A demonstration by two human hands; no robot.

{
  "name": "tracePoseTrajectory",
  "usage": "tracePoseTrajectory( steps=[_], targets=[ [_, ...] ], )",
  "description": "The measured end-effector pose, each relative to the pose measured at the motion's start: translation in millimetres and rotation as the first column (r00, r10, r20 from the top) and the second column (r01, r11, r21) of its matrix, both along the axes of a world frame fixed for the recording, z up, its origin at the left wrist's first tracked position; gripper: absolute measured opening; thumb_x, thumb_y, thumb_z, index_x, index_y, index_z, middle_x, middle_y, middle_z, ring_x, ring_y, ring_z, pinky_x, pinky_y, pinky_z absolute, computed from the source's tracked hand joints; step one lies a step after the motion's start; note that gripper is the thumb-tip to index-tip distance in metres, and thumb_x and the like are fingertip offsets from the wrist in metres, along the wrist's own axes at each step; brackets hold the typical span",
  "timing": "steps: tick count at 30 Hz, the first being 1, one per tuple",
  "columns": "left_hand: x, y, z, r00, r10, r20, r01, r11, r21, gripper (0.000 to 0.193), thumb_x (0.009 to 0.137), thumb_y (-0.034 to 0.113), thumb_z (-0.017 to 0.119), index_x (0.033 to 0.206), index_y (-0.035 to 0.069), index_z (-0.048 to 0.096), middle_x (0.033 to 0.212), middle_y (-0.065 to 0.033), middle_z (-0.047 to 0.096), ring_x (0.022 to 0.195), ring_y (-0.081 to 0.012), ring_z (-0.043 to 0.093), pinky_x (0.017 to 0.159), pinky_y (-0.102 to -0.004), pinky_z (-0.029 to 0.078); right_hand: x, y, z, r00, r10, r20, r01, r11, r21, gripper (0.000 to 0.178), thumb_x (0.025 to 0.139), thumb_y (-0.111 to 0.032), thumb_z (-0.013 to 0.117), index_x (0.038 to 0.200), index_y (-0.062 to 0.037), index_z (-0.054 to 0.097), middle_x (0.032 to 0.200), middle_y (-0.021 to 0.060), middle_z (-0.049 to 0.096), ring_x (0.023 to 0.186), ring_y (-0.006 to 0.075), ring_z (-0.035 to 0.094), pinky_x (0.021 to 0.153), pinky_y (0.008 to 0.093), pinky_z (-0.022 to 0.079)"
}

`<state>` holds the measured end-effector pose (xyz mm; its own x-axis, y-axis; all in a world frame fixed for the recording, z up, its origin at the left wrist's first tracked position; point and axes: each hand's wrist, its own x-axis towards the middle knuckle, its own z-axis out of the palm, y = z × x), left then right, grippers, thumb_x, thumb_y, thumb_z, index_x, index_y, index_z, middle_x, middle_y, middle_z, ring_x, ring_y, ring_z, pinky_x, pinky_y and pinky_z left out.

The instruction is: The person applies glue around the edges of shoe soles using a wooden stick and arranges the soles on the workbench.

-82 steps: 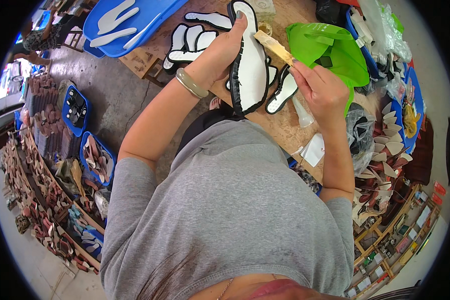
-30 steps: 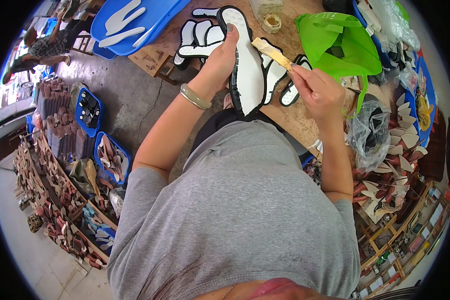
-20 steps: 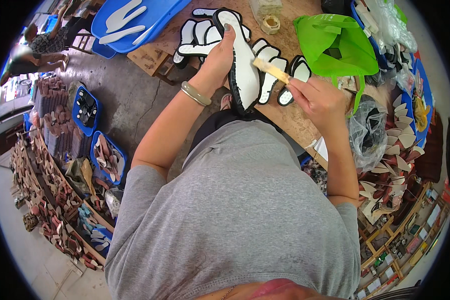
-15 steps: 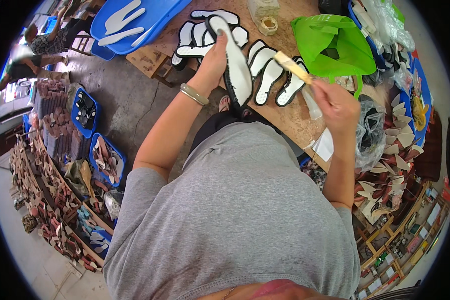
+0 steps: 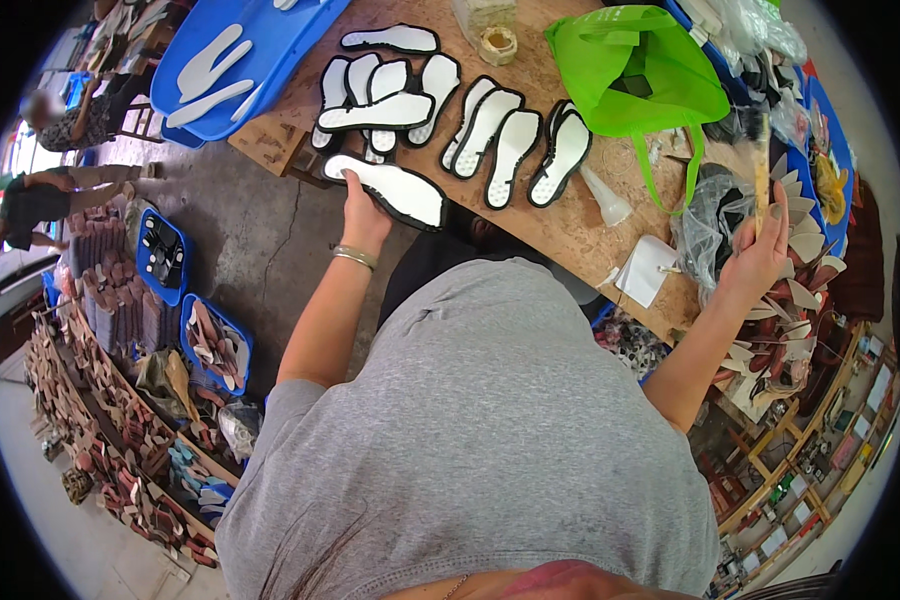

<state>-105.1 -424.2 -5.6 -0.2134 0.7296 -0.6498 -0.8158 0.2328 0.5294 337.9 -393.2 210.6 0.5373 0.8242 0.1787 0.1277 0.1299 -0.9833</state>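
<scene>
My left hand (image 5: 366, 216) grips a white insole with a black edge (image 5: 402, 192), its thumb on the white face. The insole is held nearly level just off the table's near edge. Out to the right, my right hand (image 5: 760, 250) is closed round the wooden handle of a brush (image 5: 761, 165); dark bristles show at its top, somewhat blurred. Several similar white insoles (image 5: 514, 150) lie on the wooden table (image 5: 570, 240), some in an overlapping pile (image 5: 375, 112) and others spread in a row.
Beside a small crusted pot (image 5: 497, 44) sits a green bag (image 5: 620, 85). A pale funnel-like piece (image 5: 610, 205) and white paper (image 5: 646, 270) lie near the table edge. Blue tubs (image 5: 295, 60) stand at left; clear plastic (image 5: 705, 230) is at right. Two people appear far left.
My left hand has lowered the insole leftward, turning it from upright to nearly level. My right hand has swung the brush away to the right, off the insoles.
</scene>
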Motion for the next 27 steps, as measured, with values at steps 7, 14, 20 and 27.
tracePoseTrajectory(
  steps=[7, 14, 20, 27],
  targets=[
    [36, -15, -46, 0.989, 0.006, 0.147, -0.011, 0.999, 0.034, 0.053, 0.099, 0.047, 0.033, 0.123, 0.003, 0.047, 0.123, -0.0122, 0.055, 0.115, -0.0277, 0.051, 0.104, -0.0418, 0.036, 16, 2, -26, 0.775, 0.216, -0.595, -0.166, 0.976, 0.138, 0.056, 0.097, -0.045, 0.042, 0.12, 0.0054, 0.049, 0.054, -0.0058, 0.022, 0.046, 0.0053, 0.022, 0.043, 0.0215, 0.018],
    [61, -3, -15, 0.972, -0.081, 0.221, 0.088, 0.996, -0.023, 0.047, 0.099, 0.04, 0.038, 0.126, 0.003, 0.045, 0.125, -0.0111, 0.053, 0.117, -0.0266, 0.05, 0.102, -0.0425, 0.038, -10, 7, -66, 0.413, 0.422, -0.807, -0.326, 0.896, 0.302, 0.034, 0.099, -0.033, 0.043, 0.109, -0.0031, 0.055, 0.056, -0.0058, 0.025, 0.046, 0.0049, 0.022, 0.042, 0.0216, 0.02],
    [63, -6, -27, 0.937, -0.095, 0.335, 0.082, 0.995, 0.051, 0.034, 0.095, 0.024, 0.046, 0.122, 0.003, 0.048, 0.122, -0.0104, 0.055, 0.115, -0.0264, 0.05, 0.101, -0.0404, 0.038, -57, 5, -79, 0.563, 0.289, -0.774, -0.33, 0.938, 0.11, 0.024, 0.099, -0.027, 0.045, 0.097, -0.0058, 0.056, 0.053, -0.0056, 0.023, 0.044, 0.0061, 0.021, 0.042, 0.0228, 0.019],
    [50, 21, 4, 0.936, -0.101, 0.337, 0.069, 0.992, 0.105, 0.035, 0.086, 0.009, 0.041, 0.118, -0.004, 0.046, 0.12, -0.0162, 0.055, 0.116, -0.0299, 0.05, 0.103, -0.0438, 0.037, -100, 4, -94, 0.63, 0.385, -0.674, -0.487, 0.873, 0.043, 0.024, 0.099, -0.025, 0.046, 0.105, -0.004, 0.055, 0.054, -0.0052, 0.027, 0.044, 0.0054, 0.025, 0.041, 0.0232, 0.019]
  ],
)
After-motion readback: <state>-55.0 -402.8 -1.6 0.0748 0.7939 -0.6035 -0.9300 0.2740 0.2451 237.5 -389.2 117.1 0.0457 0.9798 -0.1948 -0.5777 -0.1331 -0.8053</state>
